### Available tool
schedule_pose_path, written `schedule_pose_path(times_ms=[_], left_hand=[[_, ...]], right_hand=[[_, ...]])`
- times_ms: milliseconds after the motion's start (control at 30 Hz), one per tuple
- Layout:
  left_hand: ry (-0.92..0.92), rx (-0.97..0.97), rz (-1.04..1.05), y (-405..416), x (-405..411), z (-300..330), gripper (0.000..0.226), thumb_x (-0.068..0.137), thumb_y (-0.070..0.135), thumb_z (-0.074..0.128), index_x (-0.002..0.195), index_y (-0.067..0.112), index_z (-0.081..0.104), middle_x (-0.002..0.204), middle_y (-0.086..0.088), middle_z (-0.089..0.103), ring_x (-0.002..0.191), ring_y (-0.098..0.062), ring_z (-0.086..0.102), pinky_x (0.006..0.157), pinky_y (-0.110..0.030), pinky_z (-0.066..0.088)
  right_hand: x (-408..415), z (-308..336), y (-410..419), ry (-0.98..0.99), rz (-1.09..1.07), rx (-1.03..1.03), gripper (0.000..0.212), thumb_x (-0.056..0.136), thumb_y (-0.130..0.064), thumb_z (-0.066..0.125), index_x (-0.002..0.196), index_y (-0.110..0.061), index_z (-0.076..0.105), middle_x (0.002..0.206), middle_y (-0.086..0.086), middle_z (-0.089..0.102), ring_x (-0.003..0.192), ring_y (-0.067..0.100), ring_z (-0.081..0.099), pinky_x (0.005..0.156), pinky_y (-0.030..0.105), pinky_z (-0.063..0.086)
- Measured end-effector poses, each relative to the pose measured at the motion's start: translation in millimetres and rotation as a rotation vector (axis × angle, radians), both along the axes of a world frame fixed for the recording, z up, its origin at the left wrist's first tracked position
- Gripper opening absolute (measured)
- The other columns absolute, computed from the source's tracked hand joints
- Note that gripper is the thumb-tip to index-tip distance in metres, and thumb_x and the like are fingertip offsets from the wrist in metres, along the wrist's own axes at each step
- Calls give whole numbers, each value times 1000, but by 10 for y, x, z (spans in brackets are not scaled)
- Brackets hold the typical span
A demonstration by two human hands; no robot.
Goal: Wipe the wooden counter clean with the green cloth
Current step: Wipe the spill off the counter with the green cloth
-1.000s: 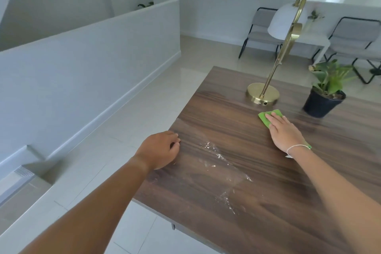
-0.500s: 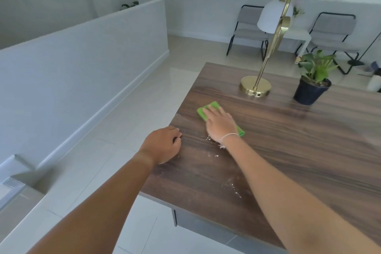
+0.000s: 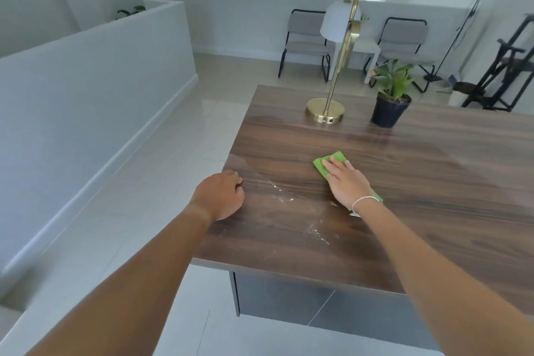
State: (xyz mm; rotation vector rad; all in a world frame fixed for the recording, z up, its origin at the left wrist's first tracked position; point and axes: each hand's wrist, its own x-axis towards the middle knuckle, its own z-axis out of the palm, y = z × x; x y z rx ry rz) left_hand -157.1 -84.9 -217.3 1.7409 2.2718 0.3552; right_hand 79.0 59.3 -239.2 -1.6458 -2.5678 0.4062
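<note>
My right hand (image 3: 345, 181) lies flat on the green cloth (image 3: 328, 163) and presses it onto the dark wooden counter (image 3: 433, 182). The cloth shows beyond my fingertips and as a small corner by my wrist; the rest is hidden under the palm. Wet streaks and white specks (image 3: 312, 228) mark the wood near the front left corner, between my two hands. My left hand (image 3: 221, 195) rests on the counter's left edge, fingers curled, holding nothing.
A brass lamp (image 3: 325, 111) with a white shade stands at the back of the counter, a potted plant (image 3: 390, 101) in a dark pot to its right. Two chairs (image 3: 306, 43) and a low white wall (image 3: 86, 72) stand beyond on the tiled floor.
My right hand swept the cloth left toward the corner and has now come back to the right, past the wet streaks. My left hand stays on the edge.
</note>
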Motion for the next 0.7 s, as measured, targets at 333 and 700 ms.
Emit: schedule_pose_path(times_ms=[333, 700], left_hand=[[18, -30, -54, -29, -55, -36, 44, 93, 22, 37, 136, 14, 47, 150, -2, 40, 135, -23, 40, 111, -31, 29], [28, -50, -43, -13, -21, -68, 45, 94, 23, 38, 138, 15, 44, 152, -1, 37, 138, -23, 37, 113, -34, 28]], right_hand=[[587, -104, -730, 64, 186, 36, 46, 100, -25, 27, 144, -35, 24, 156, -13, 16, 146, 14, 9, 117, 37, 12], [38, -104, -830, -1, 209, 61, 48, 99, -27, 21, 146, -36, 16, 157, -13, 12, 146, 16, 5, 117, 37, 8]])
